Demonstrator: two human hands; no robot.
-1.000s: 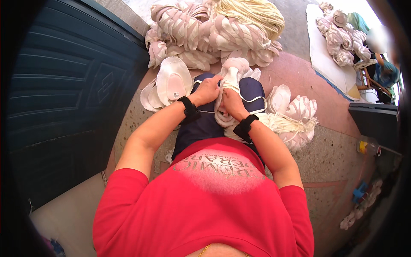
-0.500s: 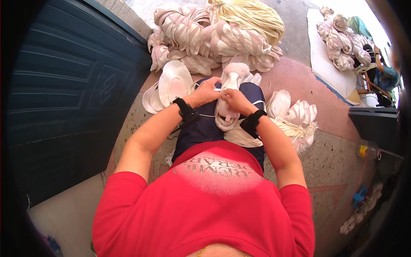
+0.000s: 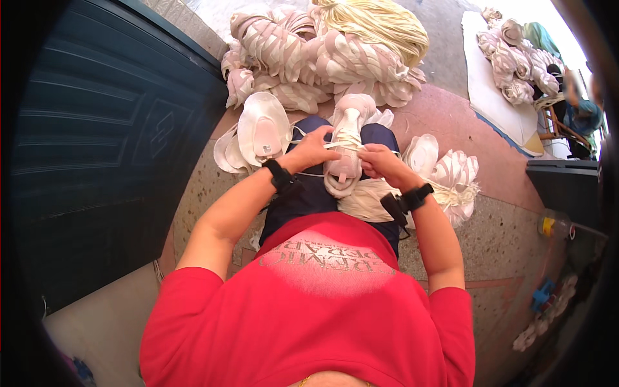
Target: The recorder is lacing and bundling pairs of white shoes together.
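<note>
Dark blue door (image 3: 109, 148), clear bottle (image 3: 557, 226)

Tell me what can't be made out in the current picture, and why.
All in the head view:
Sole of the pink-and-white fabric shoe: hidden beneath its upper.
Whether the left hand grips the thin white lace: too small to tell.
What the worker in blue is handling: blurred, near the fisheye rim.
Kind of bright-blue object, lower right: small and dim.
Full shape of the dark-blue item, lower left: cut off by the rim.

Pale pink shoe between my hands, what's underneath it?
Dark blue trousers show on both sides of the pale pink shoe, and a cream bundle shows by its near end. The shoe covers whatever lies directly beneath it.
</note>
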